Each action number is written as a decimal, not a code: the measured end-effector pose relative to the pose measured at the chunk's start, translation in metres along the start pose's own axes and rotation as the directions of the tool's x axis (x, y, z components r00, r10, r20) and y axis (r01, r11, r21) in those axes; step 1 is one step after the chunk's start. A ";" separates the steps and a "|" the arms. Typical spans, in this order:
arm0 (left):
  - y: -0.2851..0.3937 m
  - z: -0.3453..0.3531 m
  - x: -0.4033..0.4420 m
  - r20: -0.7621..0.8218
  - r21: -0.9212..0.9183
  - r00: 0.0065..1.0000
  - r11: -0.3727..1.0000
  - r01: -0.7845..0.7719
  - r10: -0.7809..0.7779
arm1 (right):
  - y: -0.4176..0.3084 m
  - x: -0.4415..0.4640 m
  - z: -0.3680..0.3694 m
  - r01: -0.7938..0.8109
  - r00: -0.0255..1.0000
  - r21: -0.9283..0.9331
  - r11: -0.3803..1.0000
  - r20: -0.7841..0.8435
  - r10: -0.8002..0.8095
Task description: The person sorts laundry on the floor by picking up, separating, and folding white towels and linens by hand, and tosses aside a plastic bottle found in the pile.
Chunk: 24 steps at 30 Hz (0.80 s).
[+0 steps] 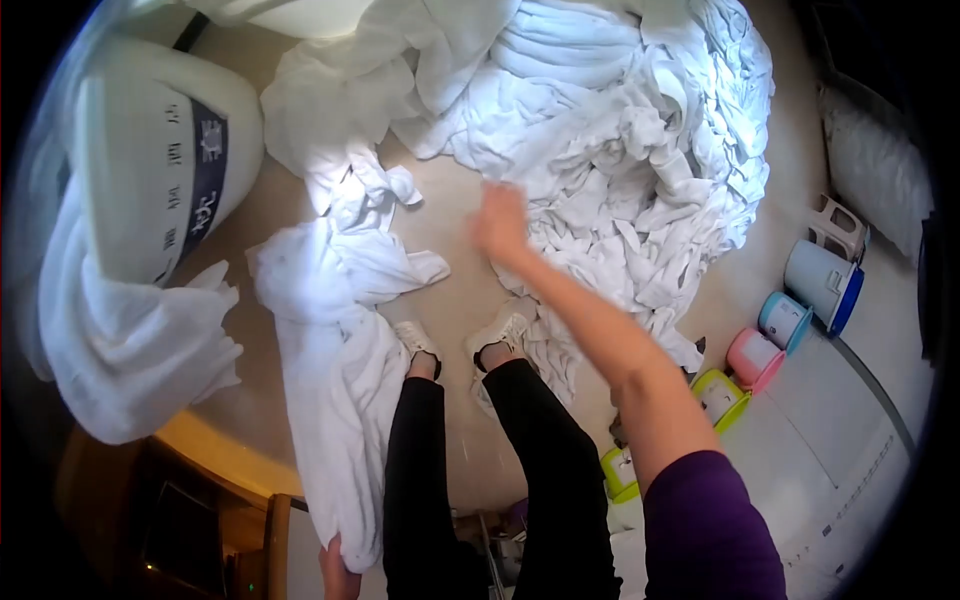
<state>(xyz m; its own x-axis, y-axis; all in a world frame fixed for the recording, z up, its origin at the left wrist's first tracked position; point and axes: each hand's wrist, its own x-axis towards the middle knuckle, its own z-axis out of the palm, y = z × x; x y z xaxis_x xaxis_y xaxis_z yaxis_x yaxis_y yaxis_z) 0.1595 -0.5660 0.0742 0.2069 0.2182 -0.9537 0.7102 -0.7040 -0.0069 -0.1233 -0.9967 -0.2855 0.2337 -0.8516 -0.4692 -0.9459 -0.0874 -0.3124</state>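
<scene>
At the lower left, my left hand [338,577] grips the end of a long white towel [335,400], which stretches up beside my left leg and bunches on the floor. My right hand [500,222] is out in front of me, over bare floor at the left edge of a big heap of white linens [620,190]. Motion blurs its fingers, so their closure does not show. I see nothing hanging from that hand. Another crumpled white cloth [365,195] lies just beyond the towel's bunched part.
At the left stands a large white bin [150,150] with dark lettering, white cloth [130,340] draped below it. Along the right are a grey bucket [820,280], small blue [783,318], pink [755,358] and green [718,398] buckets, and a plastic stool [838,228]. Wooden furniture [220,460] is lower left.
</scene>
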 end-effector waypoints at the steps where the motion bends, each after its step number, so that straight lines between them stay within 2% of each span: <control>1: -0.032 -0.047 0.026 0.076 0.304 0.989 0.942 -0.144 0.127 | 0.027 0.030 -0.017 -0.083 0.997 -0.288 0.954 -0.026 0.079; 2: -0.050 -0.070 0.045 0.186 0.565 0.957 0.773 -0.290 0.222 | 0.066 0.056 -0.022 0.003 0.938 -0.628 0.778 -0.267 -0.219; 3: -0.041 -0.059 0.041 0.215 0.600 0.950 0.737 -0.312 0.227 | 0.096 0.088 -0.038 0.064 0.881 -0.705 0.706 -0.293 -0.372; 4: -0.032 -0.048 0.035 0.186 0.582 0.962 0.767 -0.271 0.199 | 0.115 0.116 -0.056 -0.015 0.864 -0.746 0.666 -0.345 -0.367; 5: -0.026 -0.037 0.033 0.118 0.485 0.985 0.859 -0.166 0.124 | 0.130 0.133 -0.071 -0.202 0.889 -0.727 0.656 -0.417 -0.188; 6: -0.018 -0.020 0.029 0.026 0.313 0.999 0.949 -0.038 0.032 | 0.135 0.142 -0.085 -0.273 0.945 -0.622 0.734 -0.315 0.085; 7: -0.011 -0.003 0.024 -0.055 0.125 0.996 0.990 0.071 -0.065 | 0.148 0.138 -0.097 -0.089 0.995 -0.626 0.775 -0.092 0.040; 8: -0.007 0.007 0.021 -0.083 0.044 0.991 0.993 0.108 -0.104 | 0.158 0.119 -0.084 -0.093 0.995 -0.620 0.779 -0.076 0.059; 10: -0.002 0.023 0.014 -0.082 -0.024 0.990 0.994 0.111 -0.112 | 0.179 0.089 -0.073 0.091 0.996 -0.465 0.881 0.028 -0.088; 11: 0.003 0.032 0.005 -0.064 -0.030 0.993 0.995 0.098 -0.100 | 0.165 0.047 -0.076 0.058 0.998 -0.412 0.909 0.019 -0.055; 12: 0.007 0.038 -0.008 -0.022 -0.028 0.997 0.997 0.073 -0.074 | 0.145 0.009 -0.085 -0.141 0.983 -0.241 0.960 0.083 0.165; 13: 0.015 0.055 -0.023 0.060 -0.041 0.998 0.999 0.015 -0.012 | 0.156 -0.077 -0.067 0.108 0.993 -0.215 0.971 0.073 -0.094; 14: 0.014 0.052 -0.036 0.079 -0.047 0.997 0.999 -0.003 0.007 | 0.125 -0.129 -0.076 -0.037 0.967 -0.159 0.987 0.242 0.075; 15: 0.013 0.046 -0.038 -0.004 0.042 0.999 0.998 0.041 -0.041 | 0.105 -0.168 -0.082 0.103 0.904 -0.210 0.972 0.428 -0.003; 16: 0.013 0.036 -0.042 0.015 0.049 1.000 0.999 0.015 -0.016 | 0.084 -0.198 -0.098 0.108 0.778 -0.090 0.990 0.628 -0.028; 17: 0.013 0.028 -0.045 0.194 0.341 0.971 0.918 -0.200 0.139 | 0.083 -0.216 -0.105 0.099 0.778 -0.007 0.995 0.625 -0.073; 18: 0.012 0.021 -0.045 0.393 0.558 0.892 0.713 -0.425 0.224 | 0.085 -0.224 -0.109 0.091 0.775 0.080 0.993 0.620 -0.121; 19: 0.012 0.017 -0.044 0.388 0.569 0.896 0.708 -0.418 0.218 | 0.098 -0.215 -0.100 0.085 0.787 0.087 0.993 0.605 -0.120; 21: 0.015 0.024 -0.047 0.366 0.588 0.906 0.701 -0.402 0.213 | 0.138 -0.181 -0.064 -0.067 0.945 0.173 0.983 0.327 0.007; 22: 0.013 0.027 -0.048 0.337 0.599 0.920 0.709 -0.373 0.200 | 0.146 -0.149 -0.065 -0.173 0.958 0.117 0.978 0.249 0.140; 23: 0.008 0.031 -0.046 0.318 0.613 0.929 0.706 -0.355 0.191 | 0.156 -0.120 -0.064 -0.263 0.962 0.170 0.950 0.122 0.244; 24: 0.001 0.034 -0.042 0.185 0.545 0.968 0.802 -0.244 0.168 | 0.178 -0.087 -0.049 -0.240 0.966 0.215 0.947 -0.041 0.254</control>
<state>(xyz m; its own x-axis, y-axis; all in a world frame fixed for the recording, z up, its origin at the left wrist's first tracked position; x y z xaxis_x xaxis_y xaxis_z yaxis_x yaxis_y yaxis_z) 0.1282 -0.5991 0.1042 0.1954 -0.0324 -0.9802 0.1529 -0.9862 0.0631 -0.3233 -0.9639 -0.2603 -0.0235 -0.8665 -0.4987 -0.9033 0.2321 -0.3607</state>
